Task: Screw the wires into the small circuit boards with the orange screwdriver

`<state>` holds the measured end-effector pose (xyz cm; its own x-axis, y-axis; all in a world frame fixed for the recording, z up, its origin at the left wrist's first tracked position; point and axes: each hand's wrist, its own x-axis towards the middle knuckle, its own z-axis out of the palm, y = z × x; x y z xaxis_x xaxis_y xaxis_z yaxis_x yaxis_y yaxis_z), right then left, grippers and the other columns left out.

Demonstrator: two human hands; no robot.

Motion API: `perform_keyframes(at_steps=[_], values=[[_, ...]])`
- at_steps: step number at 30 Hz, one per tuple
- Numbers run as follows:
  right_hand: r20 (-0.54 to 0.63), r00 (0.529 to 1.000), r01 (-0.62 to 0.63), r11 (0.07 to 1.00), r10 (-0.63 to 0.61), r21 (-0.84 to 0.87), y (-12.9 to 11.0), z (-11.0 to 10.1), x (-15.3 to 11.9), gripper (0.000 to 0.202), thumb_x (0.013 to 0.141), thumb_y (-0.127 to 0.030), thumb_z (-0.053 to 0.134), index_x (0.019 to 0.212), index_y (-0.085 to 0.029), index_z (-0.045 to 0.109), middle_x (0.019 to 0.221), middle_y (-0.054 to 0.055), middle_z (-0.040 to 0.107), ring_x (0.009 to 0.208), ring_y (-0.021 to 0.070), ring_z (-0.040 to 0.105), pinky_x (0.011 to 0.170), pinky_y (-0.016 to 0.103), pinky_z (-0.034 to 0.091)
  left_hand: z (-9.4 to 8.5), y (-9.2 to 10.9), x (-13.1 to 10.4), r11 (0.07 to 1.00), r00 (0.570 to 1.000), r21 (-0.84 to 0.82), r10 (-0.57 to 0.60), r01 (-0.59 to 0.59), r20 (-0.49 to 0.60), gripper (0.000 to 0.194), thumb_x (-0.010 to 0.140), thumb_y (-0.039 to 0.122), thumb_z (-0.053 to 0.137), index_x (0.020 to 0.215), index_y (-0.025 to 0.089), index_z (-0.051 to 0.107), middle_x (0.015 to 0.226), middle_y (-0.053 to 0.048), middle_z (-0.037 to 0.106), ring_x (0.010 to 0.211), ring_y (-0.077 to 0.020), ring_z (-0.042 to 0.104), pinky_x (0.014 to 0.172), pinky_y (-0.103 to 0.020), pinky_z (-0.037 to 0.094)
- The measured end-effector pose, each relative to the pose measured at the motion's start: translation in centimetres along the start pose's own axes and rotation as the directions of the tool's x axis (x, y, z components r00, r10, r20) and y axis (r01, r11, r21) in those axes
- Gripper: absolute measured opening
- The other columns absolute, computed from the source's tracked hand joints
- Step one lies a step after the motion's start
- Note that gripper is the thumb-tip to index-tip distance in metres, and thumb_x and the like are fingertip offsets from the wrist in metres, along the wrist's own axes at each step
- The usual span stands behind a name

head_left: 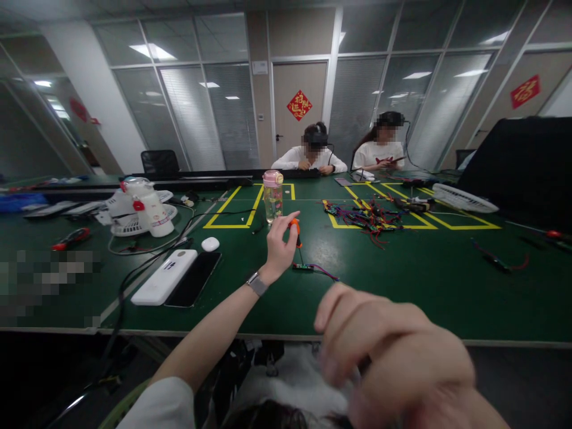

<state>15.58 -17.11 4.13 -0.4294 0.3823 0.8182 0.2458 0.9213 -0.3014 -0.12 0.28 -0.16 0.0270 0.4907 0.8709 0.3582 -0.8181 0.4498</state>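
My left hand (280,241) is over the table, its fingers closed around a screwdriver (296,231) with an orange and black handle. The screwdriver's thin shaft points down to a small green circuit board (304,267), from which red, blue and purple wires trail to the right. Close to the camera and slightly blurred, my right hand (393,345) hangs over the table's front edge with its fingers curled in. Whatever it may hold is hidden by the fingers.
Beyond my left hand stands a pink-lidded bottle (273,199). A heap of wired boards (366,215) lies right of it. A white power bank (165,277), black phone (194,279) and white fan (152,208) are at left. Two people sit across the green table (268,316).
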Motion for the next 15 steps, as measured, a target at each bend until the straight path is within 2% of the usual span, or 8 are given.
perform_keyframes(at_steps=[2,5,7,10,12,14,15], values=[[-0.048,0.996,0.073,0.994,-0.069,0.086,1.4,0.6,2.0,0.023,0.092,-0.025,0.047,0.100,-0.034,0.065,0.077,0.002,0.070,0.069,0.0194,0.066,0.071,0.037,0.056,0.0,0.0,-0.1,1.000,1.000,0.000,-0.011,0.011,0.005,0.029,0.096,0.025,0.043,0.118,0.019,0.060,0.100,-0.006,0.065,0.093,-0.0158,0.060,0.087,-0.030,0.047],[-0.072,0.994,0.070,0.994,-0.076,-0.090,6.7,1.4,3.0,0.019,0.089,-0.017,0.050,0.097,-0.025,0.065,0.083,0.005,0.070,0.078,0.0204,0.065,0.074,0.038,0.053,-0.1,0.1,-0.2,0.999,0.999,-0.018,-0.027,0.028,0.029,0.032,0.097,0.026,0.040,0.123,0.020,0.058,0.104,-0.006,0.065,0.097,-0.0164,0.060,0.089,-0.031,0.047],[-0.065,0.998,-0.007,0.972,-0.009,-0.234,10.8,1.8,2.3,0.017,0.090,-0.020,0.050,0.100,-0.022,0.064,0.088,0.008,0.068,0.083,0.0213,0.063,0.075,0.038,0.051,-0.1,0.1,-0.2,0.999,0.999,-0.043,-0.023,0.025,0.043,0.033,0.098,0.026,0.038,0.124,0.020,0.056,0.110,-0.008,0.065,0.102,-0.0172,0.059,0.092,-0.033,0.046],[0.050,0.991,-0.099,0.927,0.125,-0.361,15.4,2.3,0.3,0.025,0.089,-0.028,0.055,0.112,-0.019,0.059,0.101,0.013,0.065,0.095,0.0252,0.061,0.083,0.041,0.049,-0.2,0.2,-0.1,0.998,0.998,-0.063,-0.024,0.028,0.054,0.034,0.098,0.026,0.036,0.125,0.019,0.056,0.112,-0.008,0.064,0.105,-0.0172,0.059,0.093,-0.033,0.046],[0.065,0.969,-0.198,0.905,0.239,-0.378,16.9,2.7,-1.1,0.036,0.088,-0.034,0.057,0.120,-0.018,0.054,0.101,0.013,0.064,0.094,0.0260,0.061,0.085,0.042,0.049,-0.2,0.1,-0.1,0.997,0.998,-0.069,-0.036,0.041,0.059,0.034,0.098,0.026,0.036,0.126,0.019,0.055,0.112,-0.008,0.065,0.105,-0.0170,0.059,0.094,-0.033,0.046],[0.085,0.933,-0.303,0.888,0.351,-0.345,17.8,3.2,-2.1,0.055,0.083,-0.040,0.064,0.130,-0.018,0.046,0.110,0.014,0.062,0.099,0.0266,0.061,0.087,0.043,0.049,-0.1,0.0,-0.2,0.995,0.996,-0.079,-0.049,0.055,0.071,0.035,0.099,0.026,0.036,0.128,0.020,0.053,0.114,-0.008,0.064,0.105,-0.0168,0.059,0.094,-0.033,0.046],[0.090,0.918,-0.339,0.883,0.386,-0.325,18.0,3.4,-2.4,0.058,0.082,-0.041,0.065,0.132,-0.019,0.045,0.113,0.013,0.062,0.102,0.0265,0.061,0.089,0.044,0.049,-0.1,-0.1,-0.2,0.995,0.996,-0.082,-0.053,0.059,0.078,0.035,0.099,0.026,0.036,0.130,0.021,0.052,0.114,-0.008,0.064,0.105,-0.0168,0.059,0.094,-0.033,0.046]])
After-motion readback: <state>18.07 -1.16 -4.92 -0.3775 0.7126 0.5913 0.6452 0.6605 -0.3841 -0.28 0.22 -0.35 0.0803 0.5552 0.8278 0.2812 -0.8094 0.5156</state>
